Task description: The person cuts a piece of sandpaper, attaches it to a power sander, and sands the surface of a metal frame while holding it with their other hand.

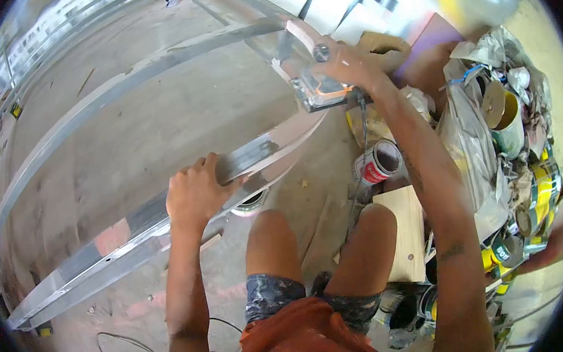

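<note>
My right hand (351, 66) is closed on an electric sander (321, 92), whose flat base sits at the curved corner end of a metal frame (247, 157). A cord runs down from the sander's near side. Around the frame's near rail my left hand (195, 193) is closed, thumb and fingers over the bar; part of its grip is hidden. The rail is grey metal with pale pinkish, smoothed patches, including one near the left hand and one toward the sander.
Open paint cans (379, 161) stand on the concrete floor (158, 119) right of the frame. A wooden board (402, 233) lies by my right knee. Plastic sheeting (467, 135) and several yellow-labelled cans (541, 195) pile up at right. A loose cable (129, 343) lies lower left.
</note>
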`<move>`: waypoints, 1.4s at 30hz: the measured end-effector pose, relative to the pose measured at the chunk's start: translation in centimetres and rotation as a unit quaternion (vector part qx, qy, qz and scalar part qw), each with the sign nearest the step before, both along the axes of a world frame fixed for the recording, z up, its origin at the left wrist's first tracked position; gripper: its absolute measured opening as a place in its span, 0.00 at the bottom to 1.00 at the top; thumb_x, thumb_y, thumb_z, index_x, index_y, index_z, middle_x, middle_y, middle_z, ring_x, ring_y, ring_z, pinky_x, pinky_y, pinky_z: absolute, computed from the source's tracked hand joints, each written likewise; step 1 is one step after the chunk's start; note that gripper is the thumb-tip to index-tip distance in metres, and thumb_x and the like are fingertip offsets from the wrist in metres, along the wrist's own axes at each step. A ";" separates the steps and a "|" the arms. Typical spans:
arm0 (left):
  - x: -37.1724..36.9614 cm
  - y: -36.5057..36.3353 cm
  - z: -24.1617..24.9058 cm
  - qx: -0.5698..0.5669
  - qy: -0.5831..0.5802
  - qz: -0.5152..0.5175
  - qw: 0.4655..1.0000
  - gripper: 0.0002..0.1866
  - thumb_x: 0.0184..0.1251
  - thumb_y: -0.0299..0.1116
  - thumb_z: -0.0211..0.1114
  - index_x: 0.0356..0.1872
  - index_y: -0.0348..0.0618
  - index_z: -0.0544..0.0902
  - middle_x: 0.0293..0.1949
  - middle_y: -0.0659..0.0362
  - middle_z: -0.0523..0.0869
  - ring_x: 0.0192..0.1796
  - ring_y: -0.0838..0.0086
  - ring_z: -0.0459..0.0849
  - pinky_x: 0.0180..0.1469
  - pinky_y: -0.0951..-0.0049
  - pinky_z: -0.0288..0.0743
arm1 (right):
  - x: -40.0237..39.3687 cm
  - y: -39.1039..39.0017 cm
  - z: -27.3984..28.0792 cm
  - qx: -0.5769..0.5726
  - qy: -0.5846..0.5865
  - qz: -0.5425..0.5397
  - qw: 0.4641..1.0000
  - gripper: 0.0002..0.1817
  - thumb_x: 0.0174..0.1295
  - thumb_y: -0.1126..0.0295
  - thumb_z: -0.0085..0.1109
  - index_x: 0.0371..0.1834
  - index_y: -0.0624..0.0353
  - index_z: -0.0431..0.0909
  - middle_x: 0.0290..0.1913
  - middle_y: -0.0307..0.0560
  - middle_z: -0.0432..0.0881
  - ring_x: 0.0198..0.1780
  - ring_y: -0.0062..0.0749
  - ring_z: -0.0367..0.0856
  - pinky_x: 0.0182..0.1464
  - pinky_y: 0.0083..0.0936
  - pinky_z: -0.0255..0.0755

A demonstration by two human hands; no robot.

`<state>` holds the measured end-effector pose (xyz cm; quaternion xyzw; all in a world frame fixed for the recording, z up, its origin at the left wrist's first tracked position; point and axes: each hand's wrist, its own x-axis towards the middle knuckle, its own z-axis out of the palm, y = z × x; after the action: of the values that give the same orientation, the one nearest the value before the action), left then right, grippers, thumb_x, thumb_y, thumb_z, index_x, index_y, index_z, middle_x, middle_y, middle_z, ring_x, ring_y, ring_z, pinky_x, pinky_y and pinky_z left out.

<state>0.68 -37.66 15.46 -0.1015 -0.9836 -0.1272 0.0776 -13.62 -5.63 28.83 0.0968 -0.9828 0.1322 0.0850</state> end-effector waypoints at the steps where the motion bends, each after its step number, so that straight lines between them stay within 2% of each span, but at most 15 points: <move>1: -0.1 0.0 -0.3 0.006 0.020 -0.002 1.000 0.35 0.61 0.67 0.70 0.50 0.42 0.84 0.42 0.49 0.92 0.43 0.50 0.92 0.46 0.53 0.85 | 0.2 -0.7 -0.9 -0.002 0.000 -0.005 1.000 0.39 0.57 0.46 0.70 0.68 0.56 0.74 0.60 0.66 0.84 0.58 0.59 0.85 0.61 0.44 0.77; 4: 0.1 0.2 0.2 0.008 0.026 0.003 1.000 0.35 0.61 0.67 0.70 0.48 0.42 0.84 0.41 0.49 0.92 0.42 0.50 0.92 0.44 0.53 0.85 | 1.1 -2.6 -2.7 0.070 0.074 0.018 0.995 0.41 0.58 0.45 0.69 0.72 0.53 0.72 0.63 0.66 0.82 0.60 0.62 0.84 0.61 0.46 0.77; 7: 0.2 0.4 0.1 0.006 0.028 0.009 1.000 0.35 0.60 0.67 0.70 0.47 0.42 0.84 0.39 0.50 0.92 0.41 0.50 0.92 0.43 0.53 0.85 | 3.5 -3.9 -1.9 0.057 0.003 0.066 0.996 0.40 0.59 0.49 0.71 0.75 0.50 0.70 0.62 0.64 0.83 0.61 0.59 0.83 0.60 0.44 0.77; 9: 0.0 0.4 0.1 0.008 0.044 0.012 0.999 0.35 0.60 0.68 0.70 0.47 0.42 0.84 0.38 0.50 0.92 0.40 0.50 0.92 0.43 0.53 0.85 | 3.8 -3.3 -1.9 -0.028 -0.024 0.171 0.985 0.38 0.59 0.55 0.73 0.74 0.49 0.71 0.60 0.61 0.84 0.60 0.54 0.84 0.60 0.41 0.78; 11: 0.0 0.5 0.1 0.002 0.000 0.029 1.000 0.36 0.59 0.69 0.70 0.45 0.41 0.83 0.42 0.50 0.91 0.44 0.50 0.90 0.48 0.51 0.82 | 1.9 -1.0 -2.5 -0.030 0.003 0.214 0.976 0.38 0.59 0.57 0.74 0.73 0.49 0.72 0.59 0.60 0.84 0.59 0.52 0.84 0.59 0.40 0.78; 13: 0.0 0.4 0.1 -0.002 0.003 0.028 1.000 0.36 0.58 0.69 0.71 0.45 0.41 0.83 0.41 0.50 0.91 0.43 0.50 0.90 0.47 0.51 0.82 | -0.3 1.6 -2.6 -0.035 0.032 0.256 0.965 0.37 0.58 0.59 0.75 0.72 0.48 0.73 0.59 0.59 0.85 0.58 0.50 0.84 0.59 0.39 0.78; 15: 0.0 0.4 0.3 -0.007 0.007 0.028 1.000 0.36 0.58 0.69 0.71 0.46 0.41 0.82 0.40 0.50 0.91 0.43 0.50 0.90 0.47 0.51 0.82 | -2.4 3.6 -2.2 -0.033 0.004 0.170 0.985 0.37 0.58 0.56 0.74 0.72 0.51 0.74 0.59 0.59 0.84 0.58 0.49 0.84 0.59 0.38 0.78; 22: 0.2 0.8 0.2 0.006 0.026 0.037 0.999 0.36 0.56 0.68 0.73 0.44 0.41 0.84 0.37 0.49 0.90 0.41 0.49 0.90 0.46 0.51 0.82 | -11.3 7.4 -2.4 0.028 0.021 0.034 0.999 0.40 0.58 0.51 0.72 0.71 0.57 0.73 0.52 0.61 0.88 0.54 0.52 0.87 0.59 0.38 0.78; 24: 0.2 0.9 0.2 0.012 0.024 0.047 0.999 0.36 0.55 0.69 0.73 0.43 0.41 0.84 0.36 0.49 0.90 0.40 0.49 0.90 0.45 0.51 0.82 | -13.2 7.6 -2.8 0.028 0.025 -0.082 0.996 0.45 0.49 0.46 0.73 0.74 0.43 0.73 0.62 0.62 0.84 0.62 0.58 0.84 0.63 0.47 0.78; 28: 0.6 1.2 0.5 -0.006 0.031 0.047 0.998 0.35 0.57 0.68 0.72 0.44 0.42 0.85 0.38 0.50 0.91 0.41 0.49 0.91 0.44 0.51 0.84 | -11.4 6.6 -2.8 0.034 0.024 -0.079 0.996 0.42 0.53 0.47 0.71 0.74 0.43 0.73 0.64 0.61 0.82 0.63 0.58 0.83 0.65 0.48 0.77; 33: 0.5 1.2 0.3 -0.006 0.008 0.062 0.998 0.36 0.56 0.69 0.72 0.44 0.41 0.85 0.39 0.49 0.91 0.42 0.49 0.90 0.46 0.51 0.83 | -5.9 2.9 -3.6 0.039 0.090 0.063 0.993 0.39 0.56 0.47 0.68 0.73 0.46 0.74 0.63 0.62 0.82 0.63 0.56 0.83 0.65 0.45 0.76; 34: 0.4 1.2 0.0 0.001 0.033 0.064 0.997 0.38 0.53 0.71 0.72 0.43 0.41 0.85 0.35 0.49 0.90 0.39 0.49 0.90 0.44 0.51 0.82 | -5.4 2.4 -3.7 0.037 0.090 0.068 0.993 0.39 0.56 0.47 0.68 0.73 0.46 0.74 0.63 0.62 0.82 0.63 0.56 0.83 0.65 0.45 0.76; 36: 0.3 1.0 -0.4 0.004 0.059 0.068 0.996 0.40 0.50 0.74 0.72 0.42 0.42 0.85 0.31 0.48 0.89 0.36 0.49 0.90 0.42 0.52 0.82 | -3.7 0.8 -3.5 0.070 0.143 0.171 0.972 0.40 0.55 0.47 0.69 0.72 0.48 0.74 0.61 0.61 0.84 0.60 0.58 0.85 0.64 0.45 0.76; 38: 0.2 0.8 -0.5 -0.001 0.056 0.058 0.997 0.40 0.51 0.74 0.72 0.41 0.41 0.86 0.31 0.48 0.90 0.36 0.49 0.90 0.42 0.52 0.82 | -0.6 -1.6 -3.4 0.049 0.101 0.146 0.983 0.38 0.55 0.49 0.70 0.70 0.48 0.74 0.58 0.59 0.85 0.56 0.59 0.86 0.62 0.46 0.77; 42: 0.5 1.2 0.4 -0.005 0.014 0.077 0.997 0.38 0.55 0.72 0.71 0.42 0.41 0.85 0.36 0.48 0.91 0.41 0.48 0.90 0.46 0.50 0.83 | 4.1 -3.2 -2.5 -0.015 0.036 0.252 0.967 0.33 0.57 0.54 0.70 0.68 0.46 0.75 0.57 0.58 0.83 0.53 0.59 0.86 0.58 0.44 0.79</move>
<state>1.19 -36.45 15.89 -0.0273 -0.9880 -0.1140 0.1004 -9.48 -8.86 26.34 0.3447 -0.9209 0.1605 0.0856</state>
